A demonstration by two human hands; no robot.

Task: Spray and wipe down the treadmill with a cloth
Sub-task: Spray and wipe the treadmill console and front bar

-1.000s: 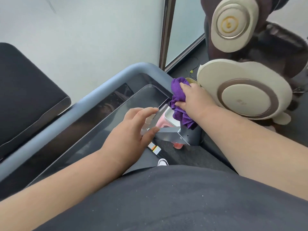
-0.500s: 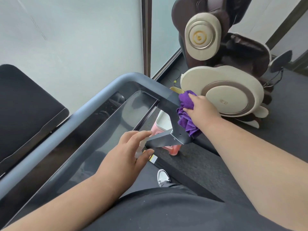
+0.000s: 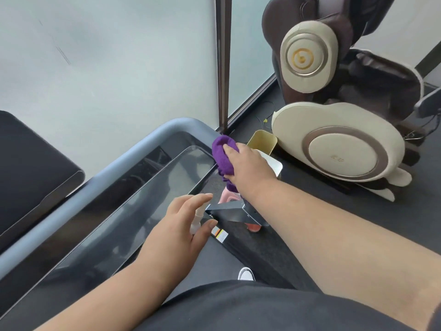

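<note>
My right hand (image 3: 248, 167) presses a purple cloth (image 3: 223, 155) against the right corner of the treadmill's grey-blue handrail (image 3: 133, 151), beside the dark glossy console screen (image 3: 133, 211). My left hand (image 3: 181, 225) is wrapped around a small clear spray bottle (image 3: 197, 219), mostly hidden by the fingers, near the console's right end and a grey metal bracket (image 3: 235, 212). The dark treadmill belt (image 3: 229, 254) runs below.
A beige and brown massage chair (image 3: 338, 144) stands close on the right. A frosted glass wall with a dark frame post (image 3: 223, 68) is right behind the treadmill. A pink and white bin (image 3: 269, 163) sits on the floor between them. Another dark machine (image 3: 31, 168) sits at left.
My right hand has slid the purple cloth up the handrail, from the side upright to the top right corner. My left hand with the bottle stays near the bracket.
</note>
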